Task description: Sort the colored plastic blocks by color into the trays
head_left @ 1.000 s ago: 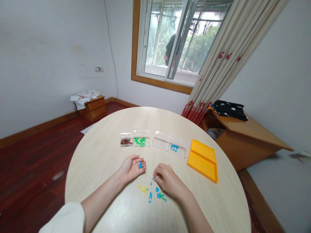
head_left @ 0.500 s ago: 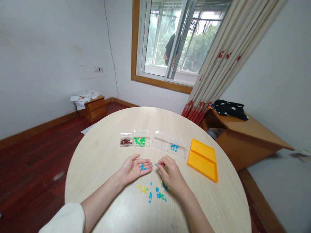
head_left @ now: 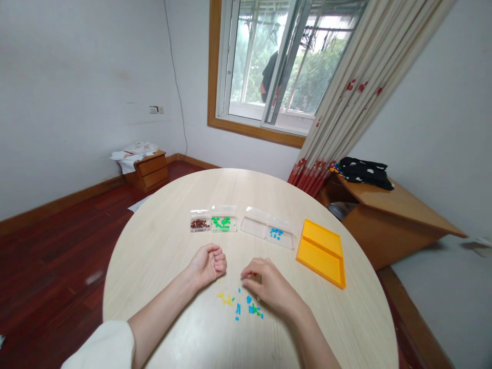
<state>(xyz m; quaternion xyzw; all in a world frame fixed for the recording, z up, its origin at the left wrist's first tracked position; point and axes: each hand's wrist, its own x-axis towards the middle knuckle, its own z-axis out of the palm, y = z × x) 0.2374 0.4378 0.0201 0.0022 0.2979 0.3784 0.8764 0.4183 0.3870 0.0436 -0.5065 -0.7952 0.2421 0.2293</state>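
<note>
My left hand [head_left: 210, 265] is palm up above the table, its fingers curled closed over small blue plastic pieces, of which only a trace of blue shows. To its right my right hand [head_left: 267, 282] hovers with thumb and fingertips apart and nothing visible between them. Below both hands lie loose blue pieces [head_left: 238, 309], yellow pieces [head_left: 226, 299] and green pieces [head_left: 255, 309]. My right hand is nearest to this scatter and hides part of it.
Beyond my hands stand clear boxes holding brown pieces [head_left: 200, 224], green pieces [head_left: 222, 224] and blue pieces in the right compartment [head_left: 275, 234]. A yellow tray [head_left: 321, 256] lies to the right on the round table [head_left: 184, 328]. A slanted wooden cabinet [head_left: 395, 220] stands beyond.
My left hand has closed its fingers over the blue pieces that lay on its open palm. My right hand has moved slightly down and opened its pinch; its blue piece is out of sight.
</note>
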